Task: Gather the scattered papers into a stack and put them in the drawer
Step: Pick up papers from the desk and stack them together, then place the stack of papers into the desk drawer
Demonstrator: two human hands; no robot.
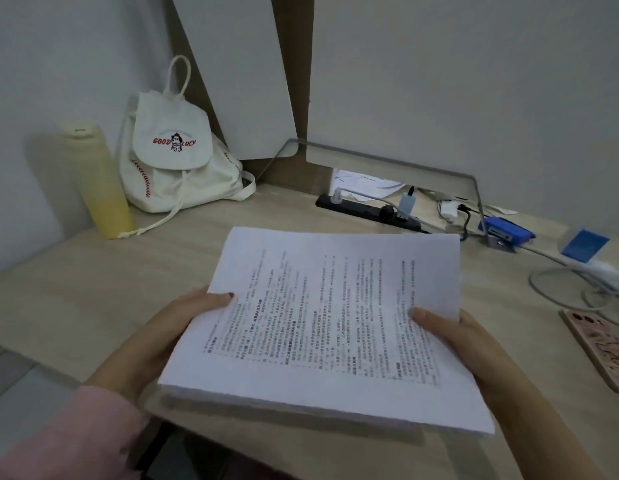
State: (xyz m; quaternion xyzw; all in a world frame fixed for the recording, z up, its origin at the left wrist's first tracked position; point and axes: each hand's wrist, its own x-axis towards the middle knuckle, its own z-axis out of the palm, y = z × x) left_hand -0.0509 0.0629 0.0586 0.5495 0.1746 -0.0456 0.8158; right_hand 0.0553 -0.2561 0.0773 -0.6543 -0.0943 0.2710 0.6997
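Papers, a thick stack of white printed sheets (322,327), are held just above the near edge of the pale wood-grain desk (76,299), gripped from both sides. The left hand (162,334) clamps the left edge with its thumb on top and fingers hidden beneath; the right hand (453,344) does the same on the right edge. The sheets look thin and limp, dense with small black print, their near edges roughly flush though slightly fanned and blurred.

Gathering appears done, so the step in hand is likely squaring the stack before stowing it. No drawer is visible, so the next move probably calls for freeing one hand to find and open it while the other supports the sagging pile.

Far left stand a smooth pale-yellow cylindrical bottle (100,181) and a soft cream canvas drawstring backpack (176,157). Far right lie a black power strip (367,211) with tangled cables, and a blue box-shaped object (505,230).
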